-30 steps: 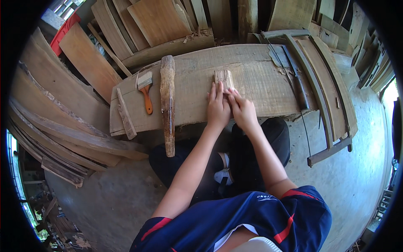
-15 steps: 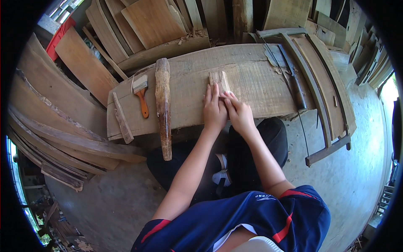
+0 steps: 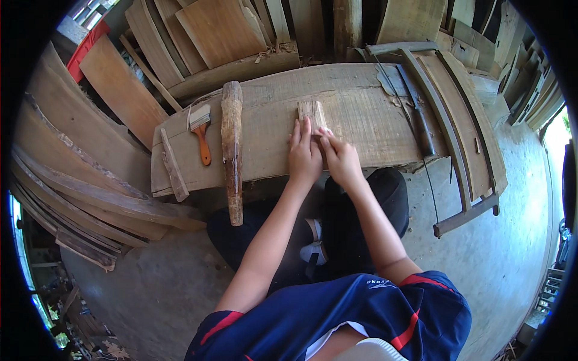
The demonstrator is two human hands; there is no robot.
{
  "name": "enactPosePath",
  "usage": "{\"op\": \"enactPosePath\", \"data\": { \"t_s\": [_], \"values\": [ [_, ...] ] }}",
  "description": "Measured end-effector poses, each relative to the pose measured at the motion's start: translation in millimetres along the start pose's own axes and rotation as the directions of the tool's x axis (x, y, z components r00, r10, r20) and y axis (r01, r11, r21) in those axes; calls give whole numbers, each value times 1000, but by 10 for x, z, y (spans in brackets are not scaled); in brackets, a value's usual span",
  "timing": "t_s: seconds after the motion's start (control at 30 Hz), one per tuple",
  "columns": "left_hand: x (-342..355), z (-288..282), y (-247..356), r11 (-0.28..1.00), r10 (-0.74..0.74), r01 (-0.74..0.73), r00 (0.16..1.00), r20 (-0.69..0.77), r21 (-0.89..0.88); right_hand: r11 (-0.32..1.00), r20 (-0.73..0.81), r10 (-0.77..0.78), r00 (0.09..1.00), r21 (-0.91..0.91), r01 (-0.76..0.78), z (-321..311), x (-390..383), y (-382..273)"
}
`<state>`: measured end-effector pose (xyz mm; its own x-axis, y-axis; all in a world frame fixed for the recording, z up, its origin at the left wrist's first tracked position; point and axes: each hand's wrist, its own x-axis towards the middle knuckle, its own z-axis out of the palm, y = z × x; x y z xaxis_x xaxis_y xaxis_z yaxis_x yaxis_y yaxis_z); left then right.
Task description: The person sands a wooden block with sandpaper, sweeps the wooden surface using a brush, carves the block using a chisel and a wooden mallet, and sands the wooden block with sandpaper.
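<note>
Both my hands are together on a short piece of wood [image 3: 310, 109] lying on the broad plank. My left hand [image 3: 305, 157] rests along its left side, index and other fingers stretched forward, holding it. My right hand [image 3: 342, 160] has its fingers bent and pressed close beside the left. A small dark edge shows between the hands, but what it belongs to is hidden. The near part of the wood is covered by my hands.
The thick plank [image 3: 271, 132] bears a paintbrush [image 3: 203, 144], a thin wood strip [image 3: 173, 168] and a long rough stick [image 3: 232, 138] overhanging its near edge. On the right are a dark-handled blade tool [image 3: 422, 129] and a wooden frame saw [image 3: 444, 120]. Boards [image 3: 220, 30] lean behind.
The whole view has shifted slightly, moving the scene a little left. My hands stay together on the short piece of wood, with hardly any change in their pose.
</note>
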<state>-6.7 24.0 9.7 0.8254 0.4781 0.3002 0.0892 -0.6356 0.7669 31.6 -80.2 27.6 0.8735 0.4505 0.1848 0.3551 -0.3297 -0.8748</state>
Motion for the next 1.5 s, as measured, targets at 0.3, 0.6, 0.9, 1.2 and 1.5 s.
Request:
{"op": "enactPosePath", "data": {
  "t_s": [0.3, 0.6, 0.9, 1.2, 1.5],
  "values": [
    [15, 29, -8, 998, 57, -57, 998, 7, 27, 994, -60, 10, 998, -106, -16, 120, 496, -18],
    [31, 12, 43, 993, 103, -103, 995, 7, 56, 997, -30, 72, 997, -19, -72, -57, 522, 17],
    [3, -25, -42, 999, 8, -9, 1000, 16, 38, 987, -119, -157, 980, -36, 154, 91, -50, -10],
    [42, 95, 50, 967, 121, -109, 992, -40, 231, 996, -162, 21, 987, -85, -35, 195, 847, -46],
    [-3, -12, -24, 995, 43, -40, 999, -26, 90, 993, -7, 111, 994, -47, -111, 47, 296, -63]
  ]
}}
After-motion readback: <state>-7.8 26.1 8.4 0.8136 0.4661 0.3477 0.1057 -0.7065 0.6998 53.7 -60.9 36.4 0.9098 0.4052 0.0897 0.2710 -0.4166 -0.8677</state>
